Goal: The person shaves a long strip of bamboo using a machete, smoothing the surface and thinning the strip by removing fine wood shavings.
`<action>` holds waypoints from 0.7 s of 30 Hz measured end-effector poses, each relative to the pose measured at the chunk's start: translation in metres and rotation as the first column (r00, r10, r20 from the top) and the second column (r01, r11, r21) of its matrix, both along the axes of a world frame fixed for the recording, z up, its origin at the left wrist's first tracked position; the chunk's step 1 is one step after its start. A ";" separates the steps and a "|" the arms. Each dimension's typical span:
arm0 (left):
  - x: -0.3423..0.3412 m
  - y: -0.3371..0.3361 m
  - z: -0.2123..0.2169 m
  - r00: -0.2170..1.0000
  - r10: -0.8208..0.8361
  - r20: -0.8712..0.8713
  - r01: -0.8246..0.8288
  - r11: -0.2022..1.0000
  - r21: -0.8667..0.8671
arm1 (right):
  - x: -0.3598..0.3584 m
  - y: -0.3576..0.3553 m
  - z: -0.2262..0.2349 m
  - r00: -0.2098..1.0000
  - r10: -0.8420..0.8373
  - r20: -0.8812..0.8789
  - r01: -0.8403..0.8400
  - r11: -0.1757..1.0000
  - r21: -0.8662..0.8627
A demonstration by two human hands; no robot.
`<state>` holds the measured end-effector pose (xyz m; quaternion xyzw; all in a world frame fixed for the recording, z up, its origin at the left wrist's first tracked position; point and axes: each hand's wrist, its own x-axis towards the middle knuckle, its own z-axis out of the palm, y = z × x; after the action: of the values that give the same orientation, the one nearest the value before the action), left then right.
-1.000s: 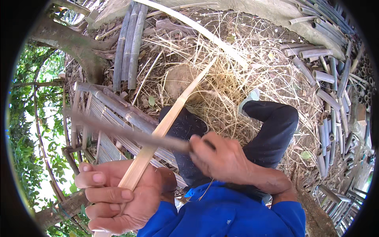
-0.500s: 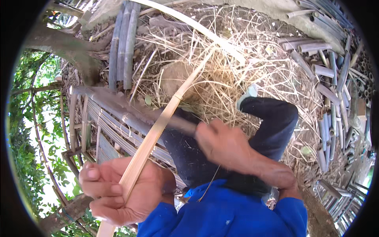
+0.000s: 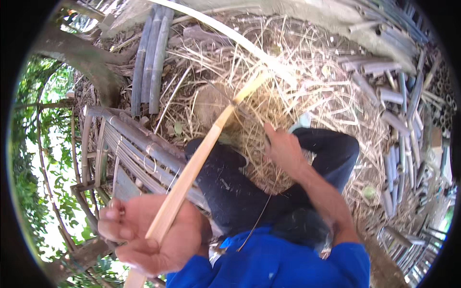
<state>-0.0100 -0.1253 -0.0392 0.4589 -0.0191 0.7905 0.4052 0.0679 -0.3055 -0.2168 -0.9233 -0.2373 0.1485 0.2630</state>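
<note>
A long pale bamboo strip [image 3: 185,177] runs slantwise from the lower left to the straw-covered ground ahead. My left hand [image 3: 161,230] is palm up, its fingers curled round the near part of this strip. In my closed right hand [image 3: 284,151] is the handle of a knife, mostly hidden by the fingers. The knife's dark blade [image 3: 246,114], smeared by motion, points up and left and meets the strip near a node. Beyond that node the strip's far end looks yellower and overlaps another long pale strip [image 3: 216,31].
Thin shavings [image 3: 326,101] litter the ground round a wooden block [image 3: 209,108]. A bamboo bench [image 3: 144,144] stands left of my legs. Grey bamboo poles [image 3: 153,62] lie at the upper left, with cut bamboo pieces [image 3: 391,96] piled along the right. Green foliage borders the left.
My right hand and the knife have moved forward along the strip, from over my thigh to near the node. The left hand keeps its hold, with the strip shifted slightly.
</note>
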 end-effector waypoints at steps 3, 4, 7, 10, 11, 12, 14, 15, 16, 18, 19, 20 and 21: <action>0.003 0.006 0.001 0.999 0.040 -0.015 -0.039 0.999 0.030 | -0.005 0.007 0.002 0.991 0.030 0.133 -0.049 0.989 0.141; 0.002 0.006 0.004 0.998 0.060 -0.031 -0.060 0.998 -0.011 | -0.022 0.009 0.000 0.988 0.092 0.121 -0.114 0.974 0.195; 0.002 0.010 0.003 0.997 0.074 -0.026 -0.075 0.997 -0.030 | 0.001 -0.014 -0.058 0.990 0.076 0.122 -0.100 0.974 0.205; -0.021 0.005 0.003 0.885 -0.426 -0.188 0.420 0.905 -0.069 | 0.042 -0.028 -0.083 0.979 -0.190 -0.069 0.192 0.981 0.013; -0.028 0.011 0.003 0.895 -0.391 -0.215 0.388 0.920 -0.061 | 0.031 -0.017 -0.073 0.990 -0.139 0.011 0.138 0.987 0.086; -0.029 0.014 -0.007 0.858 -0.457 -0.236 0.468 0.884 -0.012 | 0.011 -0.027 -0.059 0.988 -0.133 0.081 0.124 0.986 0.110; -0.025 0.017 -0.007 0.800 -0.540 -0.262 0.582 0.804 0.120 | -0.005 -0.005 -0.004 0.993 -0.039 0.109 0.013 0.973 0.231; -0.025 0.016 -0.010 0.790 -0.551 -0.269 0.593 0.798 0.107 | -0.016 0.001 0.015 0.990 0.012 0.140 -0.049 0.964 0.261; -0.023 0.015 -0.010 0.798 -0.534 -0.278 0.585 0.798 0.146 | -0.023 0.009 0.036 0.980 0.065 0.186 -0.118 0.949 0.293; -0.022 0.012 -0.012 0.802 -0.523 -0.288 0.582 0.793 0.181 | -0.041 0.020 0.075 0.949 0.177 0.260 -0.260 0.906 0.334; -0.021 0.011 -0.013 0.787 -0.560 -0.261 0.610 0.770 0.188 | -0.051 0.023 0.090 0.937 0.210 0.279 -0.307 0.877 0.371; -0.023 0.010 -0.013 0.771 -0.590 -0.239 0.633 0.749 0.194 | -0.057 0.024 0.098 0.928 0.211 0.307 -0.332 0.845 0.419; -0.024 0.010 -0.013 0.771 -0.589 -0.243 0.633 0.750 0.192 | -0.060 0.025 0.102 0.918 0.211 0.336 -0.356 0.810 0.465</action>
<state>-0.0341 -0.1153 -0.0520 0.5412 -0.2390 0.5626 0.5775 0.0080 -0.2806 -0.1149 -0.7833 -0.4379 -0.0091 0.4412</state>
